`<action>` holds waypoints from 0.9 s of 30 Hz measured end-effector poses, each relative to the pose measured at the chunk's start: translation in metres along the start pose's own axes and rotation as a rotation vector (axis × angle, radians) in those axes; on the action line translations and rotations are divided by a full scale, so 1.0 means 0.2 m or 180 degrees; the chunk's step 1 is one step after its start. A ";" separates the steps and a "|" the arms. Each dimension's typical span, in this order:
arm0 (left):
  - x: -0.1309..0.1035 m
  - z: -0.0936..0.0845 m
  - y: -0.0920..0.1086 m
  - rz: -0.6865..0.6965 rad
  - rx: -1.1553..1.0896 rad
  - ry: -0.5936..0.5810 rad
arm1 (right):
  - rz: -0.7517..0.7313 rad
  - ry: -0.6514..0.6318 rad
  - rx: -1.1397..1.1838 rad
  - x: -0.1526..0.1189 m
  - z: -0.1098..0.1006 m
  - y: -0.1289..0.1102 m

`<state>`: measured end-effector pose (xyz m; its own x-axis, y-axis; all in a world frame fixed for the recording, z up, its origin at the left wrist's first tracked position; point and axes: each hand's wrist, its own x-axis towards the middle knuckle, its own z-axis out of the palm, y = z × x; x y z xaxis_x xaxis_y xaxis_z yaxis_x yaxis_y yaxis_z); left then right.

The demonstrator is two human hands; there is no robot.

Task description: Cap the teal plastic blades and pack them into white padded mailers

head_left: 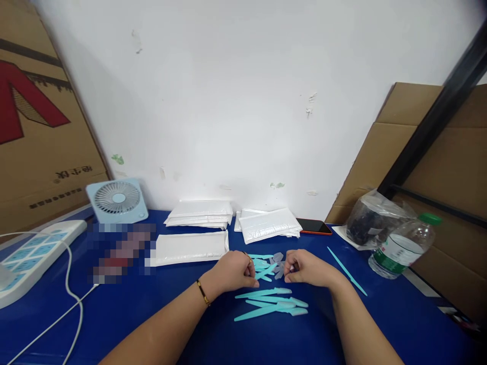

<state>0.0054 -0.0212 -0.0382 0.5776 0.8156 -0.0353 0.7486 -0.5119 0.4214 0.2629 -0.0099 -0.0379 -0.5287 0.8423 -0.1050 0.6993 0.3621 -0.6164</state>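
Observation:
My left hand [239, 271] is closed over the left side of a small pile of turquoise sticks [266, 271]; its fingers seem to pinch one of them, though the grip is partly hidden. Just right of the pile, my right hand [302, 267] has its fingers curled together beside some clear plastic caps [278, 263]; what it holds is too small to make out. Nearer to me lie several turquoise sticks with clear caps on their right ends [266, 306]. A single turquoise stick [347, 271] rests apart on the right.
White padded envelopes lie in stacks [200, 213] [270, 224], with one envelope [190, 247] in front. A phone [314, 226], bottle [403, 248] and bagged cup [369, 220] are at right. A fan [117, 200], power strip [38, 258] and cables [68, 284] are at left.

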 end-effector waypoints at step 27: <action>0.04 0.09 -0.09 0.0229 0.0499 0.0344 | -0.0540 0.0225 -0.0375 0.08 0.07 -0.02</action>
<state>0.0020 -0.0103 -0.0618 0.5995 0.7952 0.0909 0.7530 -0.5989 0.2726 0.2456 -0.0035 -0.0482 -0.6115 0.7897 0.0499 0.6568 0.5416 -0.5247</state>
